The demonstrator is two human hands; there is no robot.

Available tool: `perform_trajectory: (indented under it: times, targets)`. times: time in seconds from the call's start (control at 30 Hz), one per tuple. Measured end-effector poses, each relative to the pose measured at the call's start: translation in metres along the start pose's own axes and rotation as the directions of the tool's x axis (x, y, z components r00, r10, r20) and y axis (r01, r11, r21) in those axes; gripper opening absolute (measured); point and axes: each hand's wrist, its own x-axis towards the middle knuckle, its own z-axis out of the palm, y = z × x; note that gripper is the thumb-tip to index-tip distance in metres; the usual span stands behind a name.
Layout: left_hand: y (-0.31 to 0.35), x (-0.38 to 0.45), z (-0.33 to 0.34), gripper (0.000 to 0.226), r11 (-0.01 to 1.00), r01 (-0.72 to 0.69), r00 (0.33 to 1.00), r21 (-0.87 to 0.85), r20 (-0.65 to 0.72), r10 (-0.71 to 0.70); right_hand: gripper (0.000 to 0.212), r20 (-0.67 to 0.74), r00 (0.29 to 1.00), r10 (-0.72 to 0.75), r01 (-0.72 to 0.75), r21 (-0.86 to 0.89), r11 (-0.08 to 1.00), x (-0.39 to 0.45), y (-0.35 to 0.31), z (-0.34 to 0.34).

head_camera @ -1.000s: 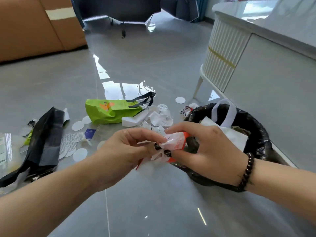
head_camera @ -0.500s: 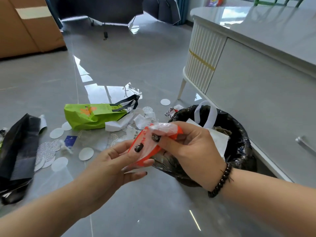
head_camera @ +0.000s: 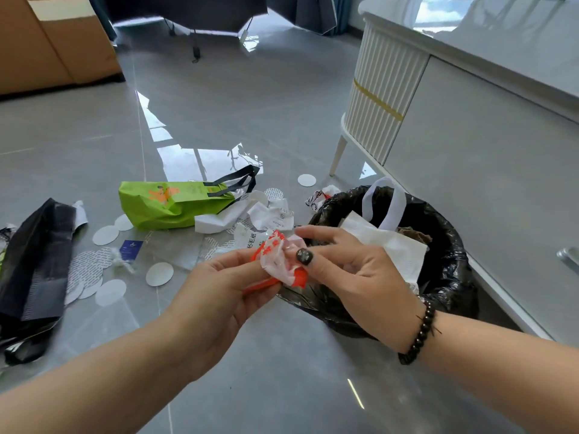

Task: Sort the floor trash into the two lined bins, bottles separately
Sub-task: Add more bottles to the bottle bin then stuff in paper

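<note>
Both hands hold a crumpled red-and-white plastic wrapper (head_camera: 280, 261) above a glossy grey floor (head_camera: 282, 371), just left of a bin lined with a black bag (head_camera: 451, 277). The left hand (head_camera: 225, 286) pinches the wrapper's lower red edge, its grip closed on the plastic; the right hand (head_camera: 354, 267), a dark bead bracelet (head_camera: 419, 333) on its wrist, clamps the upper part between thumb and forefinger. The wrapper is bunched, so its long axis is loose, but it runs roughly from lower right up to upper left, the printed red end pointing away from the person.

One lined bin is in view. Inside it lies one white bag (head_camera: 388, 242) with a looped handle, over something brown that cannot be made out. Behind the bin sits one small crumpled white scrap with red print (head_camera: 319, 195).

On the floor to the left lies one green paper bag (head_camera: 169, 205) on its side, long axis left to right, black handles pointing right toward the bin. Beside it is a heap of white paper scraps (head_camera: 266, 217), too tangled to count. One flattened black bag (head_camera: 34, 261) lies at far left. About nine white round discs (head_camera: 159, 274) are scattered between them, some patterned and overlapping, and one small blue card (head_camera: 131, 248). A white ribbed cabinet (head_camera: 385, 98) stands at right.
</note>
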Motion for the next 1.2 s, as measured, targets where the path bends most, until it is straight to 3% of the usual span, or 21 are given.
perform_trajectory:
  times: [0.13,0.2,0.33,0.43,0.5,0.6,0.73,0.83,0.93,1.03,1.1,1.2]
  targets:
    - [-0.006,-0.001,0.008,0.018,0.999,0.047,0.997,0.016,0.054,-0.048,0.038,-0.087,0.986,0.144,-0.136,0.086,0.987,0.006,0.004,-0.006]
    - [-0.010,-0.002,0.012,0.035,0.998,0.049,0.996,0.031,0.077,-0.051,0.051,-0.085,0.984,0.158,-0.151,0.086,0.985,0.006,0.005,-0.014]
    - [-0.013,-0.005,0.018,0.031,0.995,-0.080,0.993,0.056,0.095,0.074,0.030,-0.019,0.996,0.089,-0.089,0.016,0.996,0.005,-0.002,-0.030]
    - [-0.012,-0.001,0.016,0.040,0.979,-0.191,0.980,0.067,0.061,0.187,0.024,-0.150,0.988,0.048,-0.056,-0.053,0.997,0.017,-0.009,-0.060]
    - [-0.012,0.000,0.016,0.039,0.980,-0.185,0.981,0.070,0.078,0.179,0.025,-0.240,0.969,0.058,-0.105,-0.190,0.976,0.031,-0.013,-0.085]
    - [-0.019,0.003,0.017,0.036,0.983,-0.103,0.994,0.153,0.037,0.099,0.022,-0.242,0.960,0.143,-0.231,-0.395,0.889,0.048,-0.011,-0.103]
    - [-0.026,0.018,0.030,0.035,0.958,-0.128,0.987,0.257,-0.066,0.149,0.016,-0.227,0.970,0.082,-0.202,-0.576,0.792,0.067,0.005,-0.095]
    - [-0.028,0.042,0.051,0.041,0.907,-0.137,0.978,0.398,-0.092,0.188,0.014,-0.121,0.992,-0.029,-0.073,-0.754,0.653,0.074,0.021,-0.080]
    - [-0.040,0.066,0.070,0.057,0.806,-0.004,0.984,0.592,-0.142,0.109,0.016,0.118,0.993,-0.018,0.109,-0.835,0.540,0.075,0.042,-0.072]
    - [-0.058,0.077,0.075,0.049,0.778,0.011,0.982,0.628,-0.154,0.110,0.023,0.322,0.924,0.206,0.220,-0.888,0.403,0.067,0.059,-0.071]
    - [-0.066,0.078,0.074,0.045,0.824,0.011,0.986,0.566,-0.145,0.086,0.023,0.321,0.854,0.410,0.197,-0.928,0.316,0.060,0.063,-0.069]
    - [-0.070,0.076,0.065,0.036,0.878,-0.009,0.994,0.479,-0.092,0.061,0.031,0.291,0.822,0.490,0.081,-0.911,0.404,0.060,0.059,-0.078]
